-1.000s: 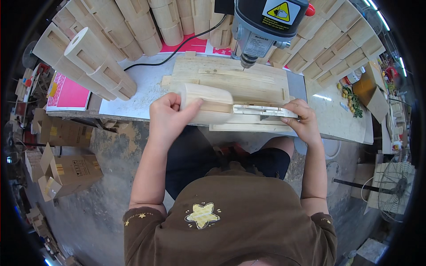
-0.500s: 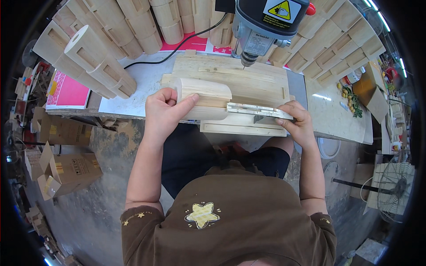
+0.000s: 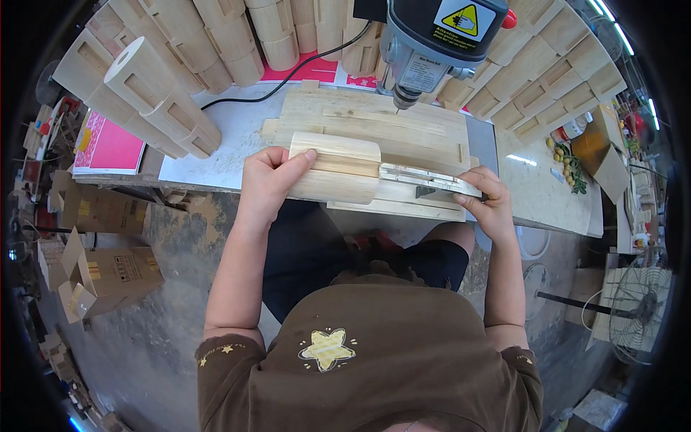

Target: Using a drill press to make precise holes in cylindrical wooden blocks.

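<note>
My left hand [image 3: 265, 180] grips the left end of a pale wooden cylinder [image 3: 335, 186], thumb on top. A straight groove runs lengthwise along its upper side, facing up. My right hand [image 3: 489, 200] pinches the right end of a long, flat, silvery metal strip tool [image 3: 432, 178], whose exact kind I cannot make out. The strip's left tip meets the cylinder's right end, in line with the groove; whether it reaches inside is unclear. Both are held over the near edge of a wooden board [image 3: 306, 108] with raised strips on it.
A bench drill press [image 3: 440, 43] stands behind the board, its bit pointing down. Stacked wooden cylinders [image 3: 165, 101] line the bench's left and back, with more stacked pieces [image 3: 543, 72] at right. A black cable [image 3: 295, 72] crosses the back. Cardboard boxes [image 3: 122, 277] and a fan [image 3: 640, 309] flank me.
The cylinder has rolled toward me, bringing its groove to face up more, and has shifted slightly right. The metal strip and my right hand have moved a little right with it.
</note>
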Demonstrator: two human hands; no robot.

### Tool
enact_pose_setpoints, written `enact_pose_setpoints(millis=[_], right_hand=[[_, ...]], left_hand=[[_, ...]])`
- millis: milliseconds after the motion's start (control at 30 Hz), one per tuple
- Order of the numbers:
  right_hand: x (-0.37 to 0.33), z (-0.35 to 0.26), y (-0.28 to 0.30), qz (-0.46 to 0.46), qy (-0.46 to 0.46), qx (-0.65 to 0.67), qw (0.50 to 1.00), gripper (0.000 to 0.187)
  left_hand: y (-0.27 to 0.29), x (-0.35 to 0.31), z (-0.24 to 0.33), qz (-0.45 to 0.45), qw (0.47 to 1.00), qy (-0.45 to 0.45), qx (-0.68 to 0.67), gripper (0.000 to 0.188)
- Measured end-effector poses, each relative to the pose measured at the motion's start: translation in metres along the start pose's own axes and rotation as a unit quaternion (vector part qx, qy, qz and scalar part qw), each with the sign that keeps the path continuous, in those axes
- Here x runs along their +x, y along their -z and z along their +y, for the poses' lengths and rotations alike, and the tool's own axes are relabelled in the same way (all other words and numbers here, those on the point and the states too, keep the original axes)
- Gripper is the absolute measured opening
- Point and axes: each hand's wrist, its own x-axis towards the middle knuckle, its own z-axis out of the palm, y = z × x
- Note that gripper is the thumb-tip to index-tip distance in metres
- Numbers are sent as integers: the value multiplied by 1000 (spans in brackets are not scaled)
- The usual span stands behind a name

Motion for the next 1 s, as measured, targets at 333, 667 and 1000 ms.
enact_pose_setpoints(millis=[333,667,1000], right_hand=[[-3,2,6,8,11,-23,1000,23],[4,0,-9,-3,25,-8,1000,26],[15,25,-33,25,22,-44,998,28]], left_hand=[[-7,-1,-6,-11,999,-31,37,27],[-27,-5,-16,-75,997,12,-26,31],[-41,21,-54,-177,979,-58,83,46]])
